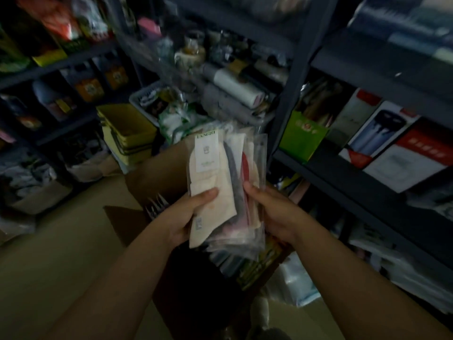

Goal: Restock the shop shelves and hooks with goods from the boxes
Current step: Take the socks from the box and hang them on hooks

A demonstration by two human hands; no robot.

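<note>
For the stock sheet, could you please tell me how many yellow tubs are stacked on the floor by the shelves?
2 yellow tubs: the upper tub sits nested on the lower tub, left of the cardboard box. More may be hidden inside the stack.

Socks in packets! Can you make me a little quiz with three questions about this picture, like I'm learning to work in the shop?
1. True or false: both hands hold the stack of sock packets.
2. What colour are the socks in the front packet? A) cream B) blue C) black
3. Fill in the gap: the green box stands on the shelf to the person's ____.

Key:
1. True. The left hand and the right hand grip the stack from either side, above the open cardboard box.
2. A, cream.
3. Right.
</note>
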